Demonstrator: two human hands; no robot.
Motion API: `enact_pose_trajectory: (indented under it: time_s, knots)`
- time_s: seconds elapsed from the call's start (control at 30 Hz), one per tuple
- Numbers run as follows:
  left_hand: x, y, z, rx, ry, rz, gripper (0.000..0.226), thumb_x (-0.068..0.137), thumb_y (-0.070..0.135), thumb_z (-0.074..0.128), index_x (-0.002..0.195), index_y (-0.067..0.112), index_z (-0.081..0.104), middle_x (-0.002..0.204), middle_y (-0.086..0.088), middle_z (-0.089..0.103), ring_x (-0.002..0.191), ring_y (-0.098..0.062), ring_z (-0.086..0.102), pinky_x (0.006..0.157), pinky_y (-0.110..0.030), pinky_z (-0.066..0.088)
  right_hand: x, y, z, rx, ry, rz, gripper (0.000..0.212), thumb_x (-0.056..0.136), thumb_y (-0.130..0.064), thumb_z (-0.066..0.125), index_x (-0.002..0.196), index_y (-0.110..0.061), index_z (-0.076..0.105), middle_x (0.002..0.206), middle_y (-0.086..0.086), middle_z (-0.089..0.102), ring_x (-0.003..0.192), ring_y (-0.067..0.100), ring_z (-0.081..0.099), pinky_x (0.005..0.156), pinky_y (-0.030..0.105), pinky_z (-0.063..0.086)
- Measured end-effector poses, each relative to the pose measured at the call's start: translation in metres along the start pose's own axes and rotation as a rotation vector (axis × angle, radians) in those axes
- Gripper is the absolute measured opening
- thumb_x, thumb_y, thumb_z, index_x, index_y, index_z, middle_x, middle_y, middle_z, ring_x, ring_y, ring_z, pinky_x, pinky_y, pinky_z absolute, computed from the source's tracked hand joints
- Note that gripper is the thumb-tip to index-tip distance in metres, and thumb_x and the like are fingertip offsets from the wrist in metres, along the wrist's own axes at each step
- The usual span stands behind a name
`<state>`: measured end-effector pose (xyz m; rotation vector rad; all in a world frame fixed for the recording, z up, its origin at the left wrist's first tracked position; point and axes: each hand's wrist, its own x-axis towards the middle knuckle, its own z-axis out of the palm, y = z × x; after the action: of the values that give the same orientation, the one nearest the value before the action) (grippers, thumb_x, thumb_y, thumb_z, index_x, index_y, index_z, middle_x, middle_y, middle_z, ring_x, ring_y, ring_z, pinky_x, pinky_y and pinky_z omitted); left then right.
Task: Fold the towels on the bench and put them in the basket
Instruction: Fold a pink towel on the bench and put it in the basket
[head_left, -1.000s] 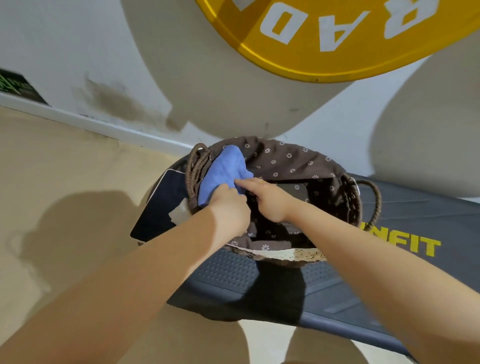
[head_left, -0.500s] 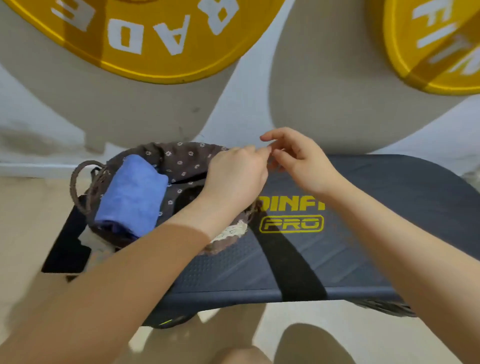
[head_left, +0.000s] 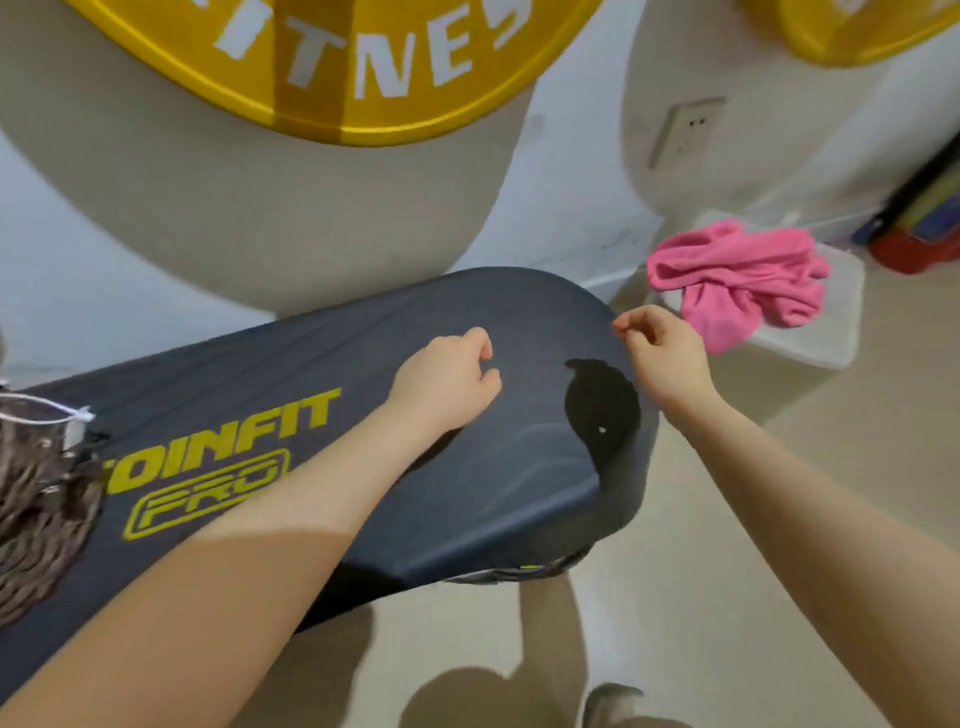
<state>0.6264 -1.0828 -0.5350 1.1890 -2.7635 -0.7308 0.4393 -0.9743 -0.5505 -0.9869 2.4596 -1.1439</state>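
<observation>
both empty hands (head_left: 447, 382) (head_left: 662, 353) hover over bench (head_left: 519, 467); pink towel (head_left: 737, 278) seemingly beyond it.

Dark grey-blue bench (head_left: 493, 312) with yellow lettering and a yellow outlined badge toward its left end, plus a black patch near the right end. Crumpled bright pink towel (head_left: 737, 275) on a white box (head_left: 810, 343) just beyond the bench's right end; brown woven basket (head_left: 36, 493) with white trim at the bench's left end. Yellow discs (head_left: 332, 62) with white letters against a white wall (head_left: 571, 208), over a beige floor (head_left: 727, 571).
</observation>
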Motion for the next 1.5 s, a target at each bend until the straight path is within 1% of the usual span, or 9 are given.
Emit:
enact_pose_trajectory:
  time_s: [0.33, 0.77, 0.87, 1.0, 1.1, 1.2, 1.3, 1.4, 1.5]
  knots:
    - [0.064, 0.087, 0.097, 0.321, -0.133, 0.015, 0.082, 0.073, 0.068, 0.056, 0.133, 0.015, 0.038, 0.133, -0.006, 0.038, 0.119, -0.026, 0.038, 0.092, -0.036, 0.041, 0.090, 0.147, -0.082, -0.584, -0.114, -0.029, 0.052, 0.085, -0.005, 0.046, 0.136, -0.011, 0.044, 0.149, 0.015, 0.033, 0.135, 0.038, 0.031, 0.107, 0.044, 0.030]
    - [0.070, 0.093, 0.098, 0.286, -0.129, -0.070, 0.083, 0.069, 0.065, 0.064, 0.132, 0.019, 0.035, 0.134, -0.002, 0.034, 0.123, -0.024, 0.032, 0.096, -0.034, 0.036, 0.132, 0.156, -0.070, -0.770, -0.096, -0.095, 0.034, 0.092, -0.007, 0.034, 0.121, -0.001, 0.052, 0.124, 0.020, 0.049, 0.116, 0.036, 0.042, 0.092, 0.044, 0.033]
    - [0.071, 0.095, 0.094, 0.232, -0.109, -0.081, 0.084, 0.068, 0.063, 0.066, 0.134, 0.020, 0.035, 0.136, -0.002, 0.035, 0.123, -0.025, 0.033, 0.097, -0.036, 0.037, 0.117, 0.119, -0.058, -0.598, -0.076, -0.234, 0.035, 0.089, -0.017, 0.030, 0.112, -0.003, 0.053, 0.112, 0.020, 0.058, 0.104, 0.036, 0.052, 0.086, 0.042, 0.036]
    - [0.067, 0.092, 0.080, -0.230, 0.101, -0.107, 0.099, 0.069, 0.046, 0.075, 0.146, 0.024, 0.017, 0.149, -0.001, 0.027, 0.134, -0.022, 0.031, 0.107, -0.040, 0.035, 0.072, 0.042, -0.038, 0.031, -0.245, -0.272, 0.008, 0.095, -0.012, 0.041, 0.099, -0.010, 0.048, 0.084, 0.011, 0.062, 0.078, 0.028, 0.056, 0.070, 0.039, 0.042]
    - [0.056, 0.088, 0.058, -0.461, 0.209, -0.034, 0.083, 0.073, 0.023, 0.076, 0.142, 0.024, 0.029, 0.146, 0.001, 0.034, 0.132, -0.016, 0.036, 0.105, -0.028, 0.036, 0.038, -0.010, -0.022, 0.326, -0.376, -0.277, 0.016, 0.091, -0.010, 0.045, 0.083, -0.024, 0.050, 0.074, -0.002, 0.059, 0.072, 0.017, 0.055, 0.073, 0.036, 0.046]
    - [0.034, 0.078, 0.029, -0.530, 0.287, -0.018, 0.034, 0.078, 0.005, 0.065, 0.108, 0.018, 0.056, 0.104, -0.001, 0.062, 0.091, -0.007, 0.059, 0.071, -0.012, 0.045, 0.019, -0.054, -0.019, 0.557, -0.472, -0.266, 0.020, 0.084, -0.017, 0.047, 0.073, -0.032, 0.055, 0.070, -0.011, 0.060, 0.070, 0.011, 0.057, 0.073, 0.035, 0.049]
    - [0.004, 0.066, -0.003, -0.810, 0.374, 0.047, 0.036, 0.080, -0.006, 0.056, 0.088, 0.029, 0.059, 0.076, 0.013, 0.067, 0.071, 0.009, 0.058, 0.066, -0.008, 0.044, 0.013, -0.085, -0.022, 0.883, -0.550, -0.203, 0.021, 0.089, -0.007, 0.053, 0.077, -0.022, 0.060, 0.068, -0.007, 0.060, 0.063, 0.005, 0.056, 0.067, 0.022, 0.047]
    - [-0.018, 0.052, -0.032, -1.130, 0.447, 0.047, 0.030, 0.076, 0.002, 0.054, 0.093, 0.025, 0.061, 0.085, 0.013, 0.071, 0.086, 0.000, 0.064, 0.078, -0.017, 0.050, 0.007, -0.107, -0.017, 1.058, -0.699, -0.079, 0.015, 0.092, -0.005, 0.051, 0.083, -0.014, 0.059, 0.066, -0.002, 0.060, 0.057, 0.004, 0.058, 0.060, 0.017, 0.050]
    - [-0.033, 0.036, -0.051, -1.320, 0.460, -0.060, 0.019, 0.078, 0.004, 0.057, 0.091, 0.017, 0.063, 0.092, -0.007, 0.068, 0.092, -0.021, 0.063, 0.087, -0.036, 0.049, -0.008, -0.112, 0.010, 0.891, -0.696, -0.052, 0.022, 0.089, -0.029, 0.055, 0.094, -0.008, 0.062, 0.087, 0.008, 0.067, 0.078, 0.012, 0.058, 0.081, 0.030, 0.050]
